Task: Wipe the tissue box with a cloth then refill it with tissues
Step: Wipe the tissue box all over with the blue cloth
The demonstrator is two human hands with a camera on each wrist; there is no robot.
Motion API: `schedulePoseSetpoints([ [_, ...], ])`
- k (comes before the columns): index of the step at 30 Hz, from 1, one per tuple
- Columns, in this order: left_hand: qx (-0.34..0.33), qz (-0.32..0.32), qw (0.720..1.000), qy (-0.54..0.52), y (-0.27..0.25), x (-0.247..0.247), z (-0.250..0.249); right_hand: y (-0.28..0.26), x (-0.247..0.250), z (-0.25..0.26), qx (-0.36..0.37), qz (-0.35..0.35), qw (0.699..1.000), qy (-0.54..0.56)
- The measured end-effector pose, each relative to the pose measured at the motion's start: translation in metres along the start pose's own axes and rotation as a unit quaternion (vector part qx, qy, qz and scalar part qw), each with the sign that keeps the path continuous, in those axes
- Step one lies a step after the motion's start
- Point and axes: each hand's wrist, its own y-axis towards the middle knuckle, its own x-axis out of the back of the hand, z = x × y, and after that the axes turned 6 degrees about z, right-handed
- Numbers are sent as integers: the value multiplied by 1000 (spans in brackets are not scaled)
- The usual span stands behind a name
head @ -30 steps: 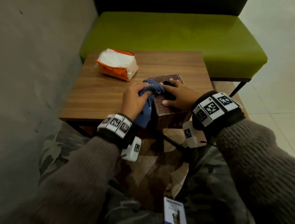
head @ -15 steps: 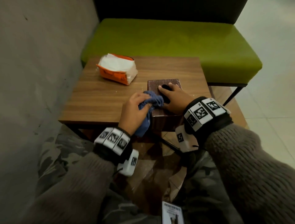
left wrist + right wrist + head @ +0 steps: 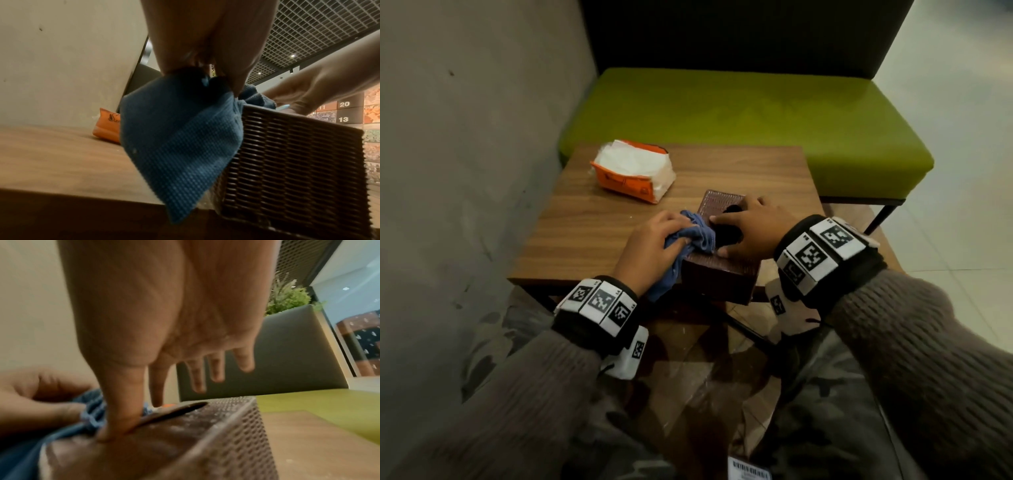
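Observation:
A dark brown woven tissue box (image 3: 717,277) (image 3: 292,162) (image 3: 185,443) sits at the near edge of the wooden table (image 3: 585,233), jutting over it. My left hand (image 3: 654,240) grips a bunched blue cloth (image 3: 697,234) (image 3: 176,129) (image 3: 90,415) against the box's left top edge; a corner of the cloth hangs down the side. My right hand (image 3: 750,229) (image 3: 164,337) lies flat on the box's top over its dark slot (image 3: 176,410), thumb pressing, fingers straight. An orange pack of white tissues (image 3: 633,169) (image 3: 107,128) lies at the table's far left.
A grey wall (image 3: 465,171) runs close along the left of the table. A green bench seat (image 3: 739,120) with a dark backrest stands just behind the table. Pale tiled floor (image 3: 962,171) lies to the right. My knees are under the table's near edge.
The left hand has drawn the cloth nearer along the box's left top edge. The right hand has stayed on the top. The head view has tilted down.

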Motion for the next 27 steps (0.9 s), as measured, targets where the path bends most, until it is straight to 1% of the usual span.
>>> schedulePoseSetpoints([
  [2,-11,10,1000,6,4,2,4,2,0,-2,40,-1,999,-14],
  [4,-14,-6,1000,17,8,3,6,7,-4,-2,55,6,998,4],
  [5,-6,-35,999,15,7,1,6,9,-6,-1,50,6,998,23],
  [6,16,-78,997,6,6,-1,6,9,-9,0,38,-1,998,41],
  [8,78,-166,983,-28,-2,-9,8,11,-13,3,14,-22,998,64],
  [9,106,-188,975,-45,-8,-14,9,11,-15,5,3,-31,997,70],
  [11,137,-195,969,-63,-21,-24,7,11,-17,8,-8,-42,996,73],
  [13,140,-188,970,-64,-28,-28,4,10,-18,10,-10,-46,996,72],
  [17,177,-187,963,-83,-6,-18,12,8,-19,13,-20,-37,997,58],
  [19,192,-194,959,-79,0,-20,7,8,-19,10,-18,-23,998,55],
  [21,182,-207,960,-56,-17,-35,-8,8,-19,5,-14,-14,998,64],
  [23,162,-218,960,-68,-41,-46,-22,5,-20,3,-13,-13,997,69],
  [24,156,-217,961,-71,-45,-47,-21,4,-22,3,-13,-15,997,69],
  [27,170,-225,958,-56,-24,-30,-5,6,-23,9,-14,-31,997,64],
])
